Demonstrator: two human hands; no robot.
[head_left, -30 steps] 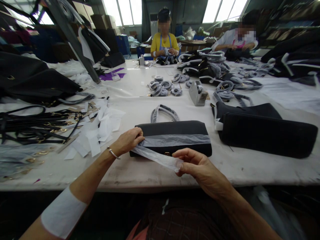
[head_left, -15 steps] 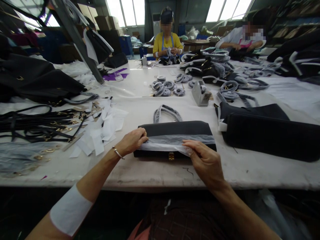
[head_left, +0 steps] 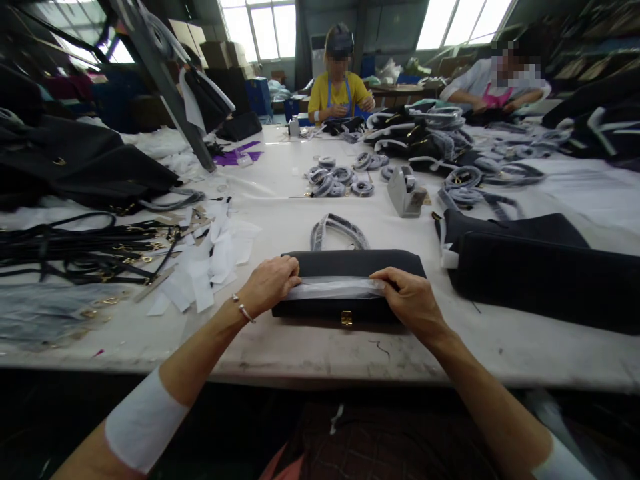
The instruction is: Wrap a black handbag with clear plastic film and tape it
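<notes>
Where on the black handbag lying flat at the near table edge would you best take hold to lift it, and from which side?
Probably the wrapped handle arching off the far edge of the black handbag, reached from the far side. It lies clear of the left hand and right hand, which press the translucent strip across the front.

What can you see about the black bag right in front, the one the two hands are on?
The black bag is a flat, long handbag that looks like matte leather. It lies on its side on the white table, close to the near edge. A small gold clasp sits on its front edge, and a wrapped handle loops out behind it. A see-through plastic strip lies across it. The left hand presses the strip's left end and the right hand its right end.
</notes>
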